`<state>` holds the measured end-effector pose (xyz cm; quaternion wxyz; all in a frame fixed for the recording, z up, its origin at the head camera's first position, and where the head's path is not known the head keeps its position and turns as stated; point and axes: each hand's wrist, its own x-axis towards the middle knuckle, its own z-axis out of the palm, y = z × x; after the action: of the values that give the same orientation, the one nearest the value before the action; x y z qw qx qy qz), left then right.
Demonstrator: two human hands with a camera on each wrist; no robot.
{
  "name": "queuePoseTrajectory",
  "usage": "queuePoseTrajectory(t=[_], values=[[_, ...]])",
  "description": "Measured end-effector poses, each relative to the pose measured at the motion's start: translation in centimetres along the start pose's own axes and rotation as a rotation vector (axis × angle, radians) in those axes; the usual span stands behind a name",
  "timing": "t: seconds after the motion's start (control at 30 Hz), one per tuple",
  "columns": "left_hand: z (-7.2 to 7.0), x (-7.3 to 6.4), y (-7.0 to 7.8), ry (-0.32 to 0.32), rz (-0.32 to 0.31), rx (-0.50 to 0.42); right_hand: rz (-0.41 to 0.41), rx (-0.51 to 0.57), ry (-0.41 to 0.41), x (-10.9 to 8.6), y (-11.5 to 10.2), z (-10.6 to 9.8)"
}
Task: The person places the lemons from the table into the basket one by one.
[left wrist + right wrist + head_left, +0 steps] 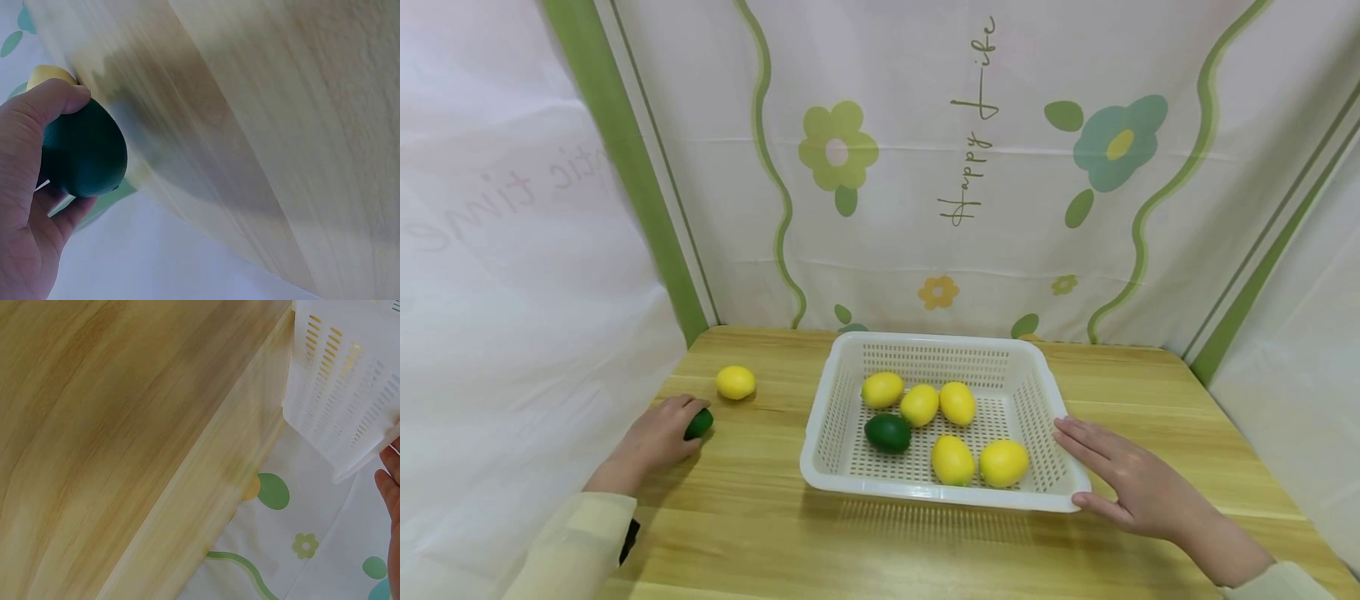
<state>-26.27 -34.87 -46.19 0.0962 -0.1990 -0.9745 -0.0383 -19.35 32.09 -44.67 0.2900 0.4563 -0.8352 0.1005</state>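
My left hand (pixel 658 435) grips a dark green egg-shaped fruit (pixel 698 423) at the left of the table. In the left wrist view, the thumb lies over one side of this fruit (pixel 87 150) and fingers curl round the other. My right hand (pixel 1138 483) rests on the right rim of a white plastic basket (pixel 940 493), its fingers fairly straight and its thumb by the front corner. Inside the basket lie several yellow lemons (pixel 1003 463) and another dark green fruit (pixel 887 433). The right wrist view shows only a few fingers (pixel 390 472) beside the basket wall.
A single lemon (pixel 735 382) lies on the wooden table (pixel 760 517), just beyond the left hand. Behind the table hangs a white curtain (pixel 895 242) with printed flowers, and more white cloth (pixel 535 275) borders the left side.
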Motion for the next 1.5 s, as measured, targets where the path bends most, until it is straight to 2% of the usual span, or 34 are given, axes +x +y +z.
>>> queuePoseTrajectory(t=[0.13,0.3,0.5,0.7,0.97,1.07,1.37,1.5], values=[[-0.1,0.0,0.1,0.043,0.014,0.007,-0.003,-0.001,0.002,0.0,0.0,0.0],[-0.3,-0.1,0.4,0.158,0.071,0.031,-0.001,-0.001,0.001,0.0,0.0,0.1],[-0.5,0.1,0.7,0.301,0.155,0.072,0.002,-0.003,0.0,-0.1,0.0,0.1],[-0.6,0.5,0.6,0.444,0.269,0.105,0.008,0.001,0.001,-0.1,0.0,0.1],[-0.9,1.0,0.9,0.571,0.384,0.081,0.008,0.001,0.0,-0.1,0.0,0.1],[-1.2,1.3,1.3,0.599,0.414,0.085,0.006,-0.003,0.002,-0.1,0.0,0.1],[-1.9,2.1,2.3,0.578,0.453,0.125,0.008,-0.002,0.003,-0.1,0.0,0.2],[-2.5,2.4,2.9,0.594,0.476,0.126,0.001,-0.004,0.005,0.0,0.0,0.1]])
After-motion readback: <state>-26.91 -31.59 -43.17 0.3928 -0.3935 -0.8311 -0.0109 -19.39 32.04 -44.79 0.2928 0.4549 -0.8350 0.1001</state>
